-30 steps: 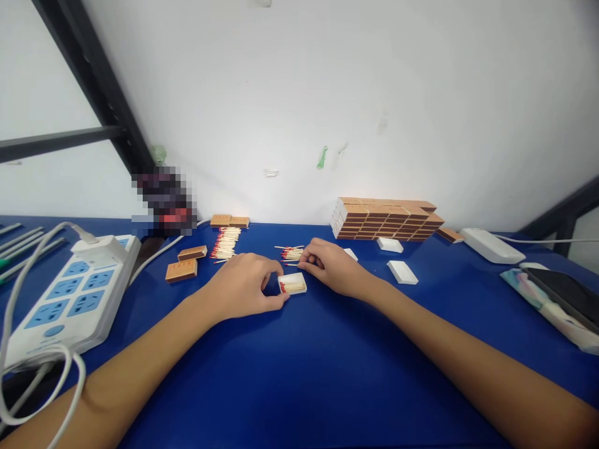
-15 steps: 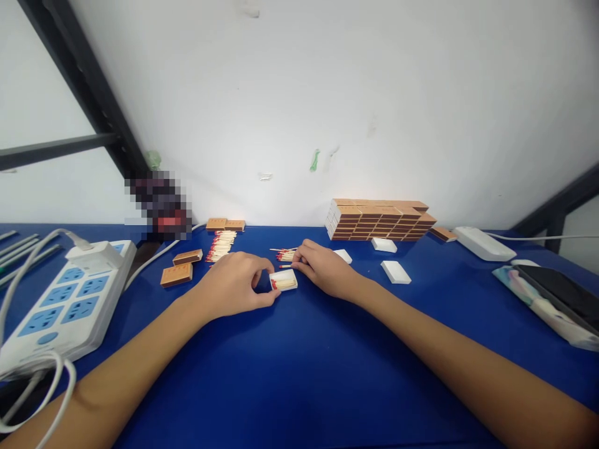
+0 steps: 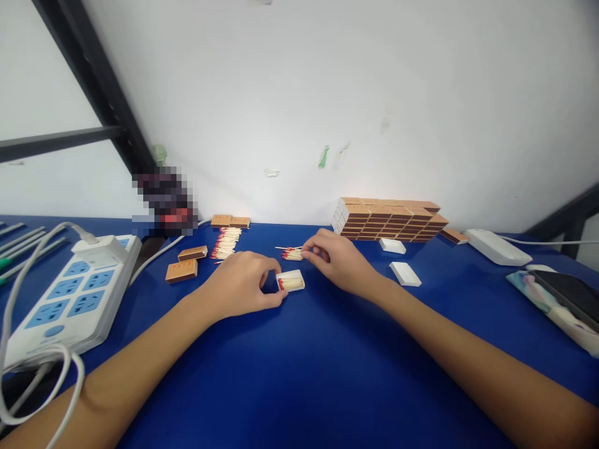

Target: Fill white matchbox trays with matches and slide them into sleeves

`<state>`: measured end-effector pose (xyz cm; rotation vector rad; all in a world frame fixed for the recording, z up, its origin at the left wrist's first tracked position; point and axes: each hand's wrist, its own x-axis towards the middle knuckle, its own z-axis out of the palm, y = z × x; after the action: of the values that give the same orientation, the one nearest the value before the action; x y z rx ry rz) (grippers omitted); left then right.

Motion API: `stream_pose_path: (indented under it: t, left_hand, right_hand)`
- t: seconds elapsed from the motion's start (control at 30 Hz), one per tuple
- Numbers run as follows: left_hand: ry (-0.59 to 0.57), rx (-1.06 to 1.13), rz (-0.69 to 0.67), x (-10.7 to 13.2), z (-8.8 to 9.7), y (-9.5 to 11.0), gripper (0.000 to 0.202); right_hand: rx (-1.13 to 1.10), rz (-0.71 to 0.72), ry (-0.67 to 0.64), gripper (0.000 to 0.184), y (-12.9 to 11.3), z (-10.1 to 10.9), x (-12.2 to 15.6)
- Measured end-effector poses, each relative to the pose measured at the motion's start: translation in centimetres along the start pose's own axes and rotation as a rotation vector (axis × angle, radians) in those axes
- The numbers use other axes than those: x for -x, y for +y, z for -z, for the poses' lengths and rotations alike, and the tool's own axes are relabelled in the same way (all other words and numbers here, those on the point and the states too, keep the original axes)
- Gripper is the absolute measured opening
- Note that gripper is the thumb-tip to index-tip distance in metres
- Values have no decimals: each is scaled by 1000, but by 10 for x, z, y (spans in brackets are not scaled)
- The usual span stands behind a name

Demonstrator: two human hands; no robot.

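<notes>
My left hand [image 3: 242,285] is curled on the blue table [image 3: 299,362], thumb and fingers gripping the left end of a small white matchbox tray [image 3: 291,281] that holds red-tipped matches. My right hand [image 3: 337,259] reaches just past the tray, its fingertips pinched on matches at the small loose pile [image 3: 292,253]. A larger heap of matches [image 3: 225,242] lies further left.
A brick-like stack of brown matchboxes [image 3: 388,219] stands against the wall. Empty white trays [image 3: 405,274] lie to its front. Brown sleeves [image 3: 181,270] lie at left, beside a white power strip [image 3: 70,293] with cable. A phone [image 3: 568,295] rests at right.
My right hand moved from beside the tray up and away to the small match pile. The left hand stays on the tray.
</notes>
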<state>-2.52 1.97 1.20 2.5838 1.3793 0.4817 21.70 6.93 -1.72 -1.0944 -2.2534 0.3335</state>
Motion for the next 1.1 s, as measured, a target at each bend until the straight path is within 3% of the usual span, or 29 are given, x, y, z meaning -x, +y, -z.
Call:
stream_pose_path:
  t: [0.27,0.53,0.83,1.1]
  left_hand:
    - [-10,-6,3,1,0,3,21]
    - [-28,-11,16,0,3,2,21]
    - [8,-20,4,0,2,-3,23]
    - [6,-38,-2,-1,2,-2,25]
  right_hand:
    - [56,-15,-89,13,14,-12,-6]
    - [56,-11,-130,13,9,-2,2]
    - [60,-30,-128,18,10,-12,-2]
    - [40,12,-109,8,12,-11,0]
